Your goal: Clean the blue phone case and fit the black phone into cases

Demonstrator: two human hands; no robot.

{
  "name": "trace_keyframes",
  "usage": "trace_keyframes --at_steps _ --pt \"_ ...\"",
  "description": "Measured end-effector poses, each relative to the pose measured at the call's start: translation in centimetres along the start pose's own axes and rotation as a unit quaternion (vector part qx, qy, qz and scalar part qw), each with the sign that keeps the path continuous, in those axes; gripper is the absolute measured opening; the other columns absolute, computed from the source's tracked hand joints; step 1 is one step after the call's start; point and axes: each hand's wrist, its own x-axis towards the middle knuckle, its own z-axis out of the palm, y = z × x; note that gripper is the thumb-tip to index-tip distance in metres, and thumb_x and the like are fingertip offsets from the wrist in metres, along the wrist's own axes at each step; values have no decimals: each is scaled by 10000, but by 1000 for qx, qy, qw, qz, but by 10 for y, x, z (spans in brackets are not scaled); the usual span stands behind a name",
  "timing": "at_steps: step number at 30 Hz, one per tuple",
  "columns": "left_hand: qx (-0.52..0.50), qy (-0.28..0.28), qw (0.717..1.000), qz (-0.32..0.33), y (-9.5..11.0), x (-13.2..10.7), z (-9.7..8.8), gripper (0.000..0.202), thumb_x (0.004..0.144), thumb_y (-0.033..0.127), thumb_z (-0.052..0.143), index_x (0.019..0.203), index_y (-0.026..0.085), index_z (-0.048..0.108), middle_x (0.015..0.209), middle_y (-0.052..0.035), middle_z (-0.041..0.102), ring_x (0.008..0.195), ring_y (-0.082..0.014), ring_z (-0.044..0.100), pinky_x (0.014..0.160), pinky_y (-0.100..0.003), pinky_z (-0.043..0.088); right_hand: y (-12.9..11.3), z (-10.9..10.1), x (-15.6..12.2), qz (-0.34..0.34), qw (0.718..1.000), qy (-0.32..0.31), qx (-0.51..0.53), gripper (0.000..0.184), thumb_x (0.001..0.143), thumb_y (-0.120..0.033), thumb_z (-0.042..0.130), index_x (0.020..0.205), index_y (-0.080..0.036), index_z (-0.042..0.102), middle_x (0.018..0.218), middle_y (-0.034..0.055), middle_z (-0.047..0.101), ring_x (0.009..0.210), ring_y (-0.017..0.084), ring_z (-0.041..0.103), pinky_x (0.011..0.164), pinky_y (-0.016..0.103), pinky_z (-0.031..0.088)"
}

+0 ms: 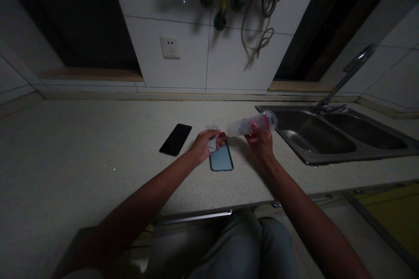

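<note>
1. The right hand (259,140) is closed around a clear bottle (242,127) (it carries a pink marking), tipped nearly flat with one end pointing toward the left hand (203,144).
2. The left hand is curled with a white tissue (212,144) pinched in its fingers, above the blue phone case (221,161).
3. That case lies on the table (131,139), between a black phone (176,139) on the left and the sink (310,133) on the right.

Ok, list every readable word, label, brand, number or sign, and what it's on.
Readable text: none.
Clear plastic cylindrical container with pink markings, in right hand: print too blurred to read.
Black rectangular phone: none visible.
Blue rectangular phone case: none visible.
</note>
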Motion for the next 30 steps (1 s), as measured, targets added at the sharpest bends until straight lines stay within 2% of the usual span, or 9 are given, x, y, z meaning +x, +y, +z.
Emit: trace_keyframes --at_steps 3,6,9,12,17,21,24,26,30 --pt "40 -22 999 11 -3 -3 1 283 751 282 799 929 140 632 927 -103 712 768 -170 678 584 -262 551 2 2 -3 14 1000 -23 -9 361 596 -398 888 855 -250 685 926 -19 729 952 187 684 895 371 577" --pt "71 -31 996 49 -5 -5 2 364 696 261 856 956 140 632 975 -96 719 758 -144 669 601 -239 558 4 2 -5 33 999 -42 -9 402 581 -403 902 879 -235 692 954 7 744 957 202 691 859 352 591" --pt "69 -20 996 62 -5 -6 2 273 738 188 814 940 122 643 952 -95 729 742 -136 681 647 -232 573 6 -2 -2 48 998 -34 11 430 583 -439 901 887 -223 688 939 18 748 909 194 697 773 304 606" --pt "53 -25 997 44 -5 -7 3 149 823 150 718 950 118 649 909 -105 736 732 -154 699 660 -250 585 8 -7 4 49 997 2 61 396 623 -465 876 886 -243 682 877 -15 739 842 167 693 701 270 611" --pt "14 -51 998 -14 -7 -8 6 108 885 175 644 976 117 653 926 -129 732 801 -204 722 702 -298 595 10 -13 10 20 996 29 81 333 709 -469 816 939 -274 676 909 -35 737 901 164 693 764 307 617" --pt "-39 5 997 -59 -6 -5 5 181 947 189 520 905 76 656 915 -172 714 840 -216 721 803 -323 585 7 -13 10 -32 999 33 24 328 694 -428 837 920 -254 676 913 -30 733 925 171 697 844 351 595" --pt "-63 32 997 -45 -5 -2 3 179 922 107 483 874 79 653 902 -164 714 830 -203 715 858 -340 573 8 -12 4 -111 992 34 -48 362 658 -354 871 956 -243 699 929 -16 747 956 190 704 918 385 568" --pt "-67 28 997 -31 -5 0 3 194 913 80 464 866 93 651 887 -146 718 830 -201 713 874 -362 572 8 -9 -3 -131 985 1 -111 368 649 -337 880 962 -217 728 952 20 763 958 223 714 932 408 564" --pt "-65 7 998 -23 -6 0 4 202 902 67 458 835 119 641 890 -123 724 856 -204 708 876 -381 578 8 -3 -16 -95 968 -97 -213 342 678 -352 865 956 -176 770 1008 86 775 950 277 727 914 440 577"
